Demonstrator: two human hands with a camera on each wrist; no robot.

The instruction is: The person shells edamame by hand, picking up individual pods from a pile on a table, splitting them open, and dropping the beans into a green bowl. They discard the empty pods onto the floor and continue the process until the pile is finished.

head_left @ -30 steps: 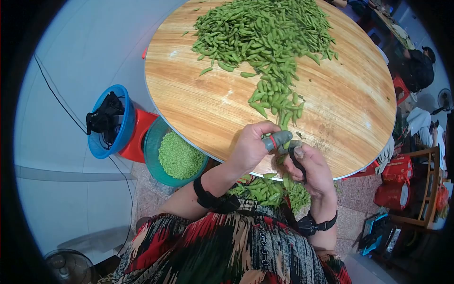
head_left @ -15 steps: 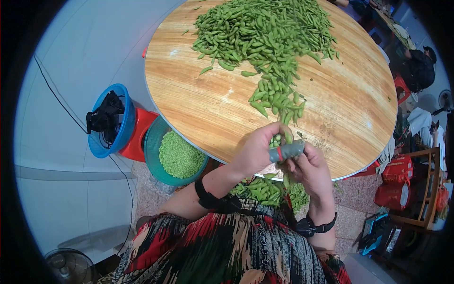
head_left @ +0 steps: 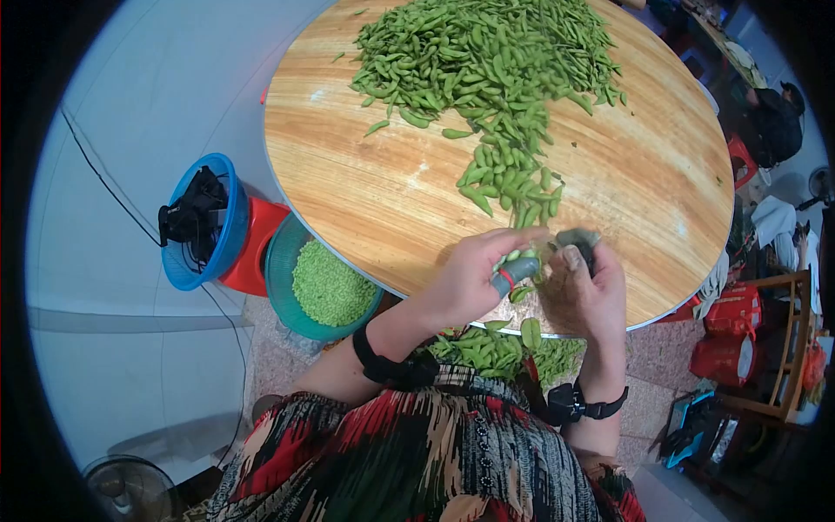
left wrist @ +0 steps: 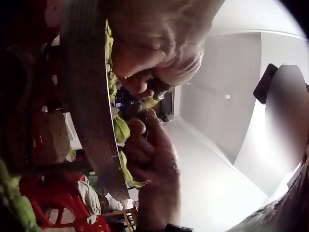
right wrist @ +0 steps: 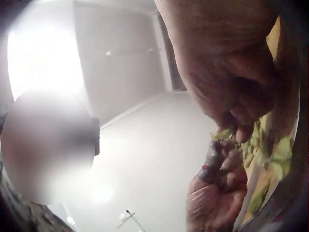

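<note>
My left hand (head_left: 470, 274) is over the near edge of the round wooden table, palm up, its fingers curled round several green soybeans (head_left: 513, 256). A grey cover with a red band wraps its thumb (head_left: 518, 273). Just below that thumb is a green soybean pod (head_left: 520, 295). My right hand (head_left: 602, 283) is apart from it, to the right, with curled fingers and a grey covering on one finger (head_left: 577, 237); the inside of its grasp is hidden. In the right wrist view, a pod (right wrist: 223, 134) shows by the fingertips.
A big heap of soybean pods (head_left: 487, 61) covers the far part of the table (head_left: 348, 174), trailing towards my hands. Left of it stands a green basket (head_left: 277, 291) of shelled beans (head_left: 330, 287), beside a blue basket (head_left: 235, 217). More pods (head_left: 483, 352) lie below the near edge.
The hands were together half a second ago. My right hand has moved right, away from the left. The left thumb has drawn back, and the beans in that hand show more.
</note>
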